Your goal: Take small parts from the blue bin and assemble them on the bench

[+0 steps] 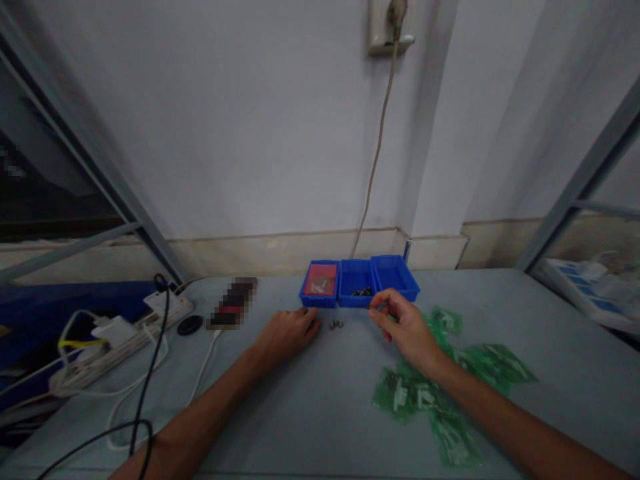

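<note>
My left hand (pixel 293 331) lies palm down on the table, its fingers low and next to a few small shiny metal pieces (pixel 336 325). My right hand (pixel 403 327) is just in front of the blue bins, thumb and forefinger brought together in a pinch. Anything between those fingertips is too small to make out. The middle blue bin (pixel 354 271) holds small dark metal pieces (pixel 362 292). In the left blue bin (pixel 320 302) is a red card or packet (pixel 321 275) with a clear bag on it. Beyond my right hand stands the right blue bin (pixel 395 272).
Green plastic bags with small parts (pixel 453 433) lie around and under my right forearm. At left are a phone (pixel 234 303) on a white cable, a black round lid (pixel 190 325) and a power strip (pixel 120 343). A black cable (pixel 150 387) crosses near my left arm.
</note>
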A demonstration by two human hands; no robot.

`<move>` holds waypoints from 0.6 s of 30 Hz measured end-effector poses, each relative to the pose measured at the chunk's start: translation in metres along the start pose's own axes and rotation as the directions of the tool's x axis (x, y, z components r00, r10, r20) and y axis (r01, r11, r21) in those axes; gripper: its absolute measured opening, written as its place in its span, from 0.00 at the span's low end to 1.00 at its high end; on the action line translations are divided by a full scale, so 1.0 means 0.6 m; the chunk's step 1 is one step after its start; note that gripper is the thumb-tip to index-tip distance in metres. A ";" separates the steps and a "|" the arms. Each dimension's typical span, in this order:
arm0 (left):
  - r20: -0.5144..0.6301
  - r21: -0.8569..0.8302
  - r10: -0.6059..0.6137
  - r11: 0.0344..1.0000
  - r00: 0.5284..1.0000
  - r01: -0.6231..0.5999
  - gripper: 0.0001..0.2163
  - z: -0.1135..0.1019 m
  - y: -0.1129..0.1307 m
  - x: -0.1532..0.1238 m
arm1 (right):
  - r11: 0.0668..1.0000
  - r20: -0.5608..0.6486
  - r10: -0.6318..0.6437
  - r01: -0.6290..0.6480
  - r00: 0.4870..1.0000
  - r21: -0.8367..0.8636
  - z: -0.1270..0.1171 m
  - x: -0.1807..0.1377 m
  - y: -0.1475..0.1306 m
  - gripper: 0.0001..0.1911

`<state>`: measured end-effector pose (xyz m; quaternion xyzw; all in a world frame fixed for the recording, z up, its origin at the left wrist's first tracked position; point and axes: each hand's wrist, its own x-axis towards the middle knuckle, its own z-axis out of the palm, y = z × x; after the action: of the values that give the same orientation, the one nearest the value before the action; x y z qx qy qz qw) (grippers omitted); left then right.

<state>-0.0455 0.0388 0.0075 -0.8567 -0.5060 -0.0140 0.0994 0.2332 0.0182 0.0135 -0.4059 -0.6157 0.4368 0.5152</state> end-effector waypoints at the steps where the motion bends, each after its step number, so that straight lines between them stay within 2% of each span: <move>1: -0.002 -0.003 0.005 1.000 1.000 -0.005 0.14 0.002 -0.001 0.001 | 1.000 0.005 0.014 -0.015 1.000 0.019 0.001 0.000 -0.001 0.14; 9: -0.061 -0.033 0.076 0.996 0.995 -0.078 0.10 0.008 -0.002 0.003 | 0.940 0.066 0.177 -0.188 0.982 0.284 0.006 -0.004 -0.018 0.17; 18: -0.092 -0.111 0.140 0.982 0.986 -0.150 0.10 0.014 -0.007 0.001 | 0.778 0.213 0.279 -0.350 0.936 0.521 0.005 -0.008 -0.015 0.18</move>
<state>-0.0491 0.0430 0.0000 -0.8943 -0.4359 -0.0725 0.0708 0.2306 0.0111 0.0204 -0.3095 -0.4175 0.6995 0.4905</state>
